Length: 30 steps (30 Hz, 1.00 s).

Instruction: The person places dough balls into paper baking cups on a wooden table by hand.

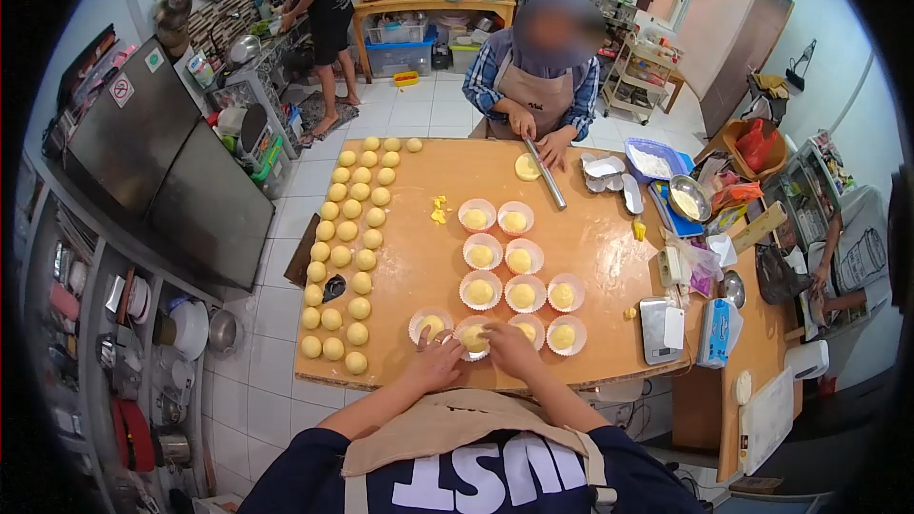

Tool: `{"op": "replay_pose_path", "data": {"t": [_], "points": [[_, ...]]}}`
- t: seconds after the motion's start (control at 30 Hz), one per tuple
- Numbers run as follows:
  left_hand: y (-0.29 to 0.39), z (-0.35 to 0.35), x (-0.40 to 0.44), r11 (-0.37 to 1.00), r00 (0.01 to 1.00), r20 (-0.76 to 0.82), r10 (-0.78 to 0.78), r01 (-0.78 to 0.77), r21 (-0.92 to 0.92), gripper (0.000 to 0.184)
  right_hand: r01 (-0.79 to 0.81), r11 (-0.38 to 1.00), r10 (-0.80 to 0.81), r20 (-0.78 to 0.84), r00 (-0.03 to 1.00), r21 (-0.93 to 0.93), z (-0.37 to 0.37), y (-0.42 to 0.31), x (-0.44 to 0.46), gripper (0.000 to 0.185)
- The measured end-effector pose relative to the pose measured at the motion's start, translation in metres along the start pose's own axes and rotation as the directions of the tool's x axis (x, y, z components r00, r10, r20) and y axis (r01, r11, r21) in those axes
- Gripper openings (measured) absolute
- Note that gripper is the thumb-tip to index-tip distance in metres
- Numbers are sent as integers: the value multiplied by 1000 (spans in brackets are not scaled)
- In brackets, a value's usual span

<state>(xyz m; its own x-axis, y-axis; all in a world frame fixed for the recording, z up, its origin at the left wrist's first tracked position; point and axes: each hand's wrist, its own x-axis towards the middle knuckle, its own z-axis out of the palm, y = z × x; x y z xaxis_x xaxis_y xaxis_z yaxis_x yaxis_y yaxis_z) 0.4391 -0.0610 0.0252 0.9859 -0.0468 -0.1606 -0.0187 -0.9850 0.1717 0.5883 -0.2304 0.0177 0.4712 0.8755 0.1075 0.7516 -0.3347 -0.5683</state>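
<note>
A white paper cup with a yellow dough piece (473, 339) stands at the near edge of the table, between my two hands. My left hand (435, 364) lies at its left side, fingers stretched forward and slightly apart, close to another cup with dough (430, 326). Curled over the right rim of the middle cup are the fingers of my right hand (511, 352); their tips are partly hidden. Just right of that hand are a partly covered cup (526, 329) and a filled cup (562, 335). Several more filled cups (480, 289) stand farther up the table.
Rows of dough balls (359, 284) line the table's left side. Across from me, a person (546, 67) holds a metal rolling pin (545, 174) by a flattened dough piece (526, 168). A scale (659, 331), metal bowl (688, 198) and blue packet (714, 331) sit at right.
</note>
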Motion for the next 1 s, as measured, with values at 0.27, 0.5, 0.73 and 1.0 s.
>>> {"op": "replay_pose_path", "data": {"t": [0.27,0.5,0.73,1.0], "points": [[-1,22,6,994,977,-214,22,-44,-100,61,-197,971,207,60,977,-138,-45,33,-8,34],[11,-5,25,973,966,-116,230,-232,-5,57,-75,932,114,90,989,-354,-24,35,-3,31],[32,9,57,916,916,26,401,-402,22,55,-75,966,93,63,994,-246,-17,38,-10,31],[34,22,59,942,943,68,324,-329,66,52,-216,958,201,94,975,188,-33,65,-16,34]]}}
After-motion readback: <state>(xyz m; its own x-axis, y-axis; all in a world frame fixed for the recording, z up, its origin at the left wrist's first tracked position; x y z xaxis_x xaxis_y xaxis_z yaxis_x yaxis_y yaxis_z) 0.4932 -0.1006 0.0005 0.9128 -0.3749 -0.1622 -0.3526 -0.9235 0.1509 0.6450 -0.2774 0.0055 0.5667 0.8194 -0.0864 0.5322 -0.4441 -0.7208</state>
